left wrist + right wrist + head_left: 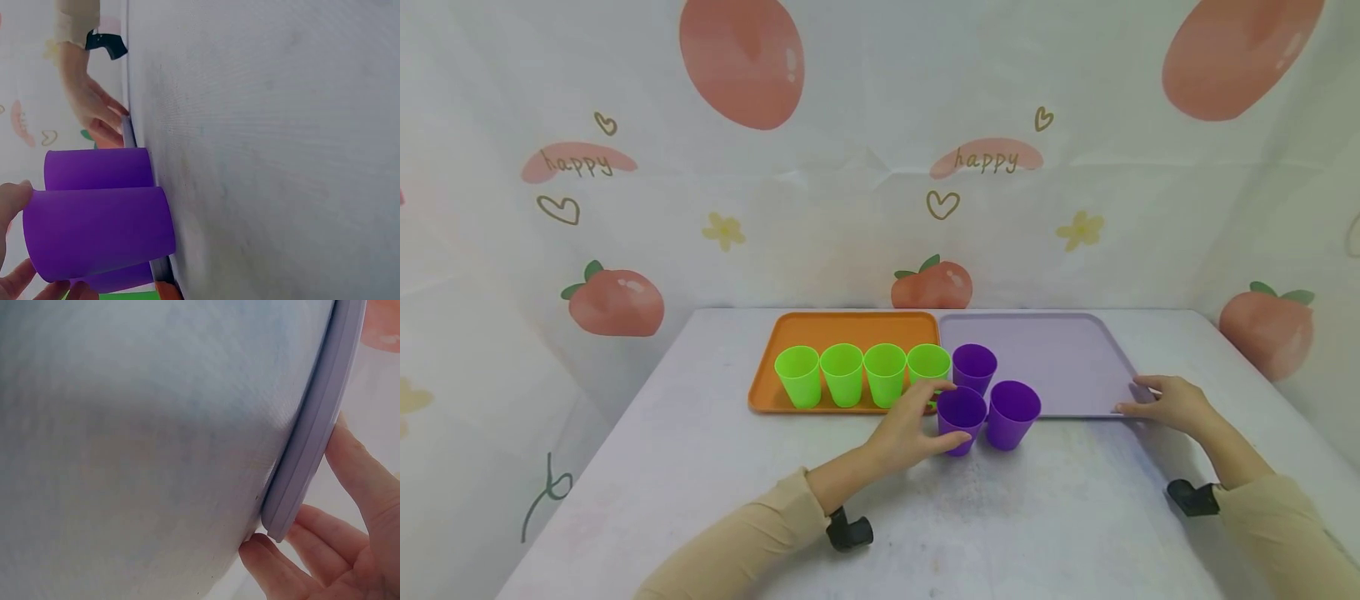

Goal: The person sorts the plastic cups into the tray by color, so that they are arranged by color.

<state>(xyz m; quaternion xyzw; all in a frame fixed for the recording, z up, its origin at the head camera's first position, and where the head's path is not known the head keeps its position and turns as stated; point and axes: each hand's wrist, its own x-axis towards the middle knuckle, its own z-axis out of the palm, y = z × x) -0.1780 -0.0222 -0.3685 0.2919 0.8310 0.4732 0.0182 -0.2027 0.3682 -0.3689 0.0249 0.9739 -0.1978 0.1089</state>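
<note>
My left hand [906,433] grips a purple cup [961,417], thumb on one side and fingers on the other near its rim. In the left wrist view, this held cup [100,231] has its base close to the table. Another purple cup [1013,414] stands just right of it, partly behind it in that view. A third purple cup [974,367] stands at the lavender tray's left end. My right hand [1176,406] holds the near right corner of the lavender tray [1045,333]. In the right wrist view, thumb and fingers touch the tray rim [315,425].
An orange tray [857,325] lies against the left side of the lavender one. Several bright green cups [842,375] stand upright on it in a row. The white table [700,500] ends at a patterned cloth backdrop [820,217].
</note>
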